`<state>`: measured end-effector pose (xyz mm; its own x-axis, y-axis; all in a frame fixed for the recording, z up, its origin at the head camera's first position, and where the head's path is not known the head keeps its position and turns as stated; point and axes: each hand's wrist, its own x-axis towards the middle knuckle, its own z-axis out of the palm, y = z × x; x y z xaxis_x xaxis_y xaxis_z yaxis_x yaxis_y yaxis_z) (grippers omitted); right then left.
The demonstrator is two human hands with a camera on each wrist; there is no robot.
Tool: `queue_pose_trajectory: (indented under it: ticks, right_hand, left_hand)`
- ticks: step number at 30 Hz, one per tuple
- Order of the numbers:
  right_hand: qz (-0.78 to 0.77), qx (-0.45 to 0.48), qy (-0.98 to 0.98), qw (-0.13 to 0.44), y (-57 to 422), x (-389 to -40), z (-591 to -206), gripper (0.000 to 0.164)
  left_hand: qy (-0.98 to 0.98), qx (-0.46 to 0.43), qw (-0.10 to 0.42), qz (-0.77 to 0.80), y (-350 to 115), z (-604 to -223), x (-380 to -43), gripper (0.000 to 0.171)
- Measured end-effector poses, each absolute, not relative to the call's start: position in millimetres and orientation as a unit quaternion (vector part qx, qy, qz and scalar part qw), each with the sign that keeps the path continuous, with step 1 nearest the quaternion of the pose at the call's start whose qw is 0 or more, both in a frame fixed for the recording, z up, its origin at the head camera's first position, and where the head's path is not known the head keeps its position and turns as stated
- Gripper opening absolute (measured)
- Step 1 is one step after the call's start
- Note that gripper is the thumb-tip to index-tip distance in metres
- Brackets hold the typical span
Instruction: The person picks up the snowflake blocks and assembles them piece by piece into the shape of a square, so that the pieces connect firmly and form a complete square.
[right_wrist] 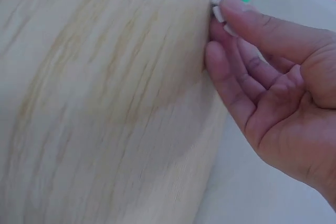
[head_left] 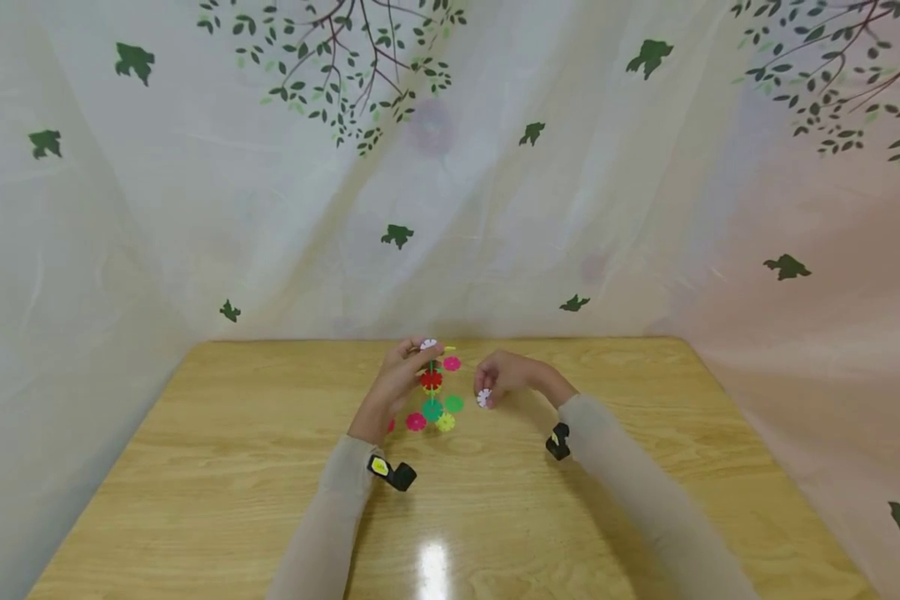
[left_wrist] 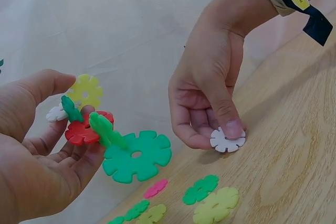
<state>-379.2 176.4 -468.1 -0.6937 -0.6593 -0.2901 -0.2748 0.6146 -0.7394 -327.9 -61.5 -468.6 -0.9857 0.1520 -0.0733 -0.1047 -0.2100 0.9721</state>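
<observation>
My left hand [head_left: 401, 375] holds a joined cluster of slotted plastic snowflake discs at the far part of the table. In the left wrist view the cluster shows a red disc [left_wrist: 79, 132], a yellow disc [left_wrist: 90, 88], a white one partly behind the fingers, and green ones. Its large green disc [left_wrist: 153, 150] sticks out toward the right hand. Between thumb and fingertips, my right hand [head_left: 506, 372] pinches a single white snowflake disc [left_wrist: 233, 144], held apart from the cluster and low over the wood. The right wrist view shows this disc edge-on at the thumb tip.
Loose discs lie on the wooden table [head_left: 217, 467] under and around the cluster: pink [head_left: 416, 422], yellow [head_left: 446, 423], green [head_left: 454, 403] and another pink [head_left: 452, 363]. A pale curtain [head_left: 465, 275] with printed leaves hangs behind the table's far edge.
</observation>
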Motion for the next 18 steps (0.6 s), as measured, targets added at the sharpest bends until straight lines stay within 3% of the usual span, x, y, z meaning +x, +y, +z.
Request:
queue_pose_trajectory:
  ticks: [11,18]
  right_hand:
    - [-0.487,-0.218,0.826,0.182,181,-372,-460,0.031]
    - [-0.605,-0.17,0.773,0.089,168,-361,-448,0.034]
  left_hand:
    - [0.617,0.02,0.069,0.783,-59,-470,-334,0.016]
    - [0.62,0.022,0.069,0.781,-58,-472,-331,0.018]
